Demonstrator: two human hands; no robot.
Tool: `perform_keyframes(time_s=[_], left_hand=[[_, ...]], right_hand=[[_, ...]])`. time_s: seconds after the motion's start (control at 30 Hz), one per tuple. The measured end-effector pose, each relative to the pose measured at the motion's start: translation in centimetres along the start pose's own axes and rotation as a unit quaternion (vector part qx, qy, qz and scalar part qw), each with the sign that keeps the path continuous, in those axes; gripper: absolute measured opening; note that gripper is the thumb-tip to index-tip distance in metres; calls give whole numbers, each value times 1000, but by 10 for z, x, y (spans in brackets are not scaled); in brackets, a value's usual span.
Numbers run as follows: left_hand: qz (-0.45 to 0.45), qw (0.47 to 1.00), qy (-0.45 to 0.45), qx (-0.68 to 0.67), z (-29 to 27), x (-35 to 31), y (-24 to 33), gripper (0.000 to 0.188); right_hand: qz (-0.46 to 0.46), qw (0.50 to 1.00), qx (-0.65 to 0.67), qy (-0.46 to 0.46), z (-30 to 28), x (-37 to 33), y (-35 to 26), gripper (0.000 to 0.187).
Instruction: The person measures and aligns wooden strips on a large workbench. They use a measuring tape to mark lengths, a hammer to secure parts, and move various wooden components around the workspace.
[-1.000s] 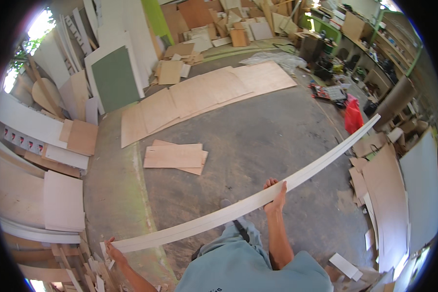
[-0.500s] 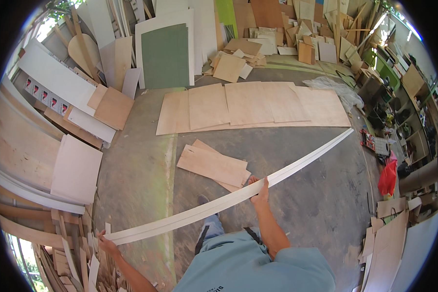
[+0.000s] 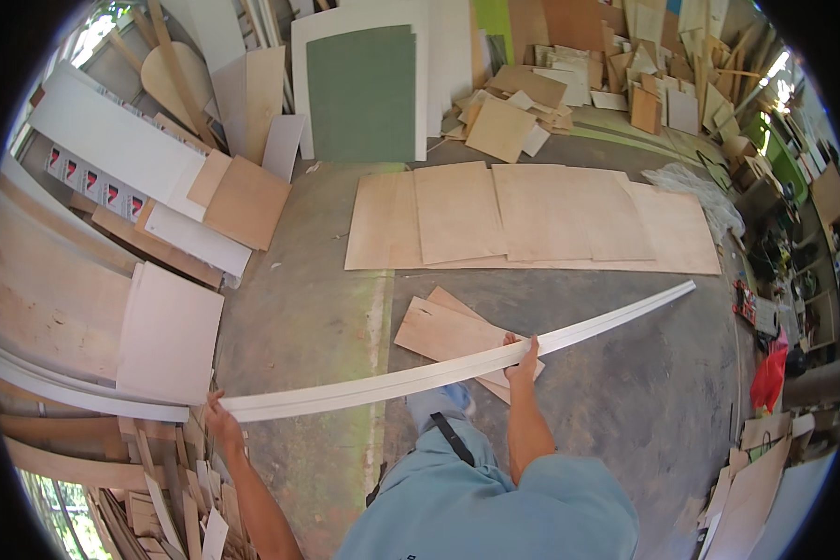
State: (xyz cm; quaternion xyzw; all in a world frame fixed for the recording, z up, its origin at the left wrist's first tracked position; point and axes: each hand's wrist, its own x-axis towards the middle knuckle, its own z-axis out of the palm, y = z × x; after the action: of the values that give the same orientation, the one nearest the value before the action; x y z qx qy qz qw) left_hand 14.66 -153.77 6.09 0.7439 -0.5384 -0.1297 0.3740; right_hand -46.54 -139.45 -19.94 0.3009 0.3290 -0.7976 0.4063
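A long white strip [image 3: 373,387] hangs over the floor [image 3: 299,280], held in both hands; it runs from the near left to the farther right, with a thin line along its length; its right end sticks out well past the hands. The left hand [image 3: 224,422] pinches its left end between thumb and fingers; the right hand [image 3: 522,359] grips it right of its middle – thumb across its face, fingers bent and showing at its far edge.

Beyond the strip, and partly hidden by it, 2 small boards [image 3: 439,334] lie crossed on the floor; farther off, wide wooden sheets [image 3: 541,215] overlap in a row; a green board [image 3: 362,98] leans upright behind them, to the left; a heap of offcuts [image 3: 509,117] lies far off, right of the green board; a red bag [image 3: 768,381] sits at the right – well apart from the strip; a pale panel [image 3: 168,336] stands at the left, near the left hand.
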Motion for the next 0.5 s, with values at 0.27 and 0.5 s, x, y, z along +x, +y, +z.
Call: perform_keyframes(time_s=[0.27,0.5], left_hand=[[-50,990,-103,-83,147,127,-9,48],[-135,955,-249,-88,327,238,-107,37]], right_hand=[[-67,985,-125,98,54,79,63,55],[8,940,-302,157,6,123,175,32]])
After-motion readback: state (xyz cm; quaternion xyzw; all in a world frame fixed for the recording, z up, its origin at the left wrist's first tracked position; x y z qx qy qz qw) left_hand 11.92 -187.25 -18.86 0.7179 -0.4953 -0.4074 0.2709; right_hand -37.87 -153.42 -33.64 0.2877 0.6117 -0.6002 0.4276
